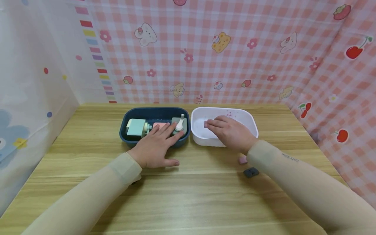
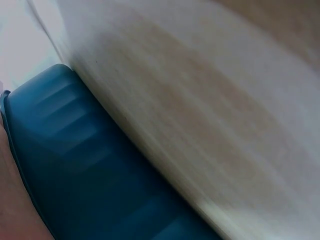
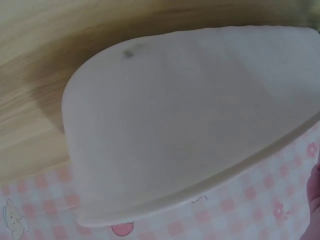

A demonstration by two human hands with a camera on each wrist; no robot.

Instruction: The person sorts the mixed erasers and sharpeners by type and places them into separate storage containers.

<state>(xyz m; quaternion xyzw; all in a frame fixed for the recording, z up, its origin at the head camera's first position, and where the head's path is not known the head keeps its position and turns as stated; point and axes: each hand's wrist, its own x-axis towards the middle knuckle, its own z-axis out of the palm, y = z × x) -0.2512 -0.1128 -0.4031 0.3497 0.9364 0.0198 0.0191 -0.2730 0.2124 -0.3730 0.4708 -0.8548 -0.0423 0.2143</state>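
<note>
In the head view my left hand (image 1: 155, 145) lies over the front rim of a dark blue basin (image 1: 124, 139), fingers straight and spread. Under and beside its fingertips are a mint-green pump bottle (image 1: 136, 127), a pink item (image 1: 160, 124) partly hidden by the fingers, and a grey-green bottle with a white pump top (image 1: 180, 124). My right hand (image 1: 232, 132) reaches into a white basin (image 1: 202, 141) and pinches a small mauve block (image 1: 205, 124) at its fingertips. The left wrist view shows the blue basin's outer wall (image 2: 90, 150); the right wrist view, the white basin's outside (image 3: 190, 115).
On the wooden table (image 1: 188, 199), a pink block (image 1: 242, 160) and a dark grey block (image 1: 251, 172) lie in front of the white basin, near the right forearm. The basins stand side by side. A checked cloth (image 1: 188, 49) hangs behind them.
</note>
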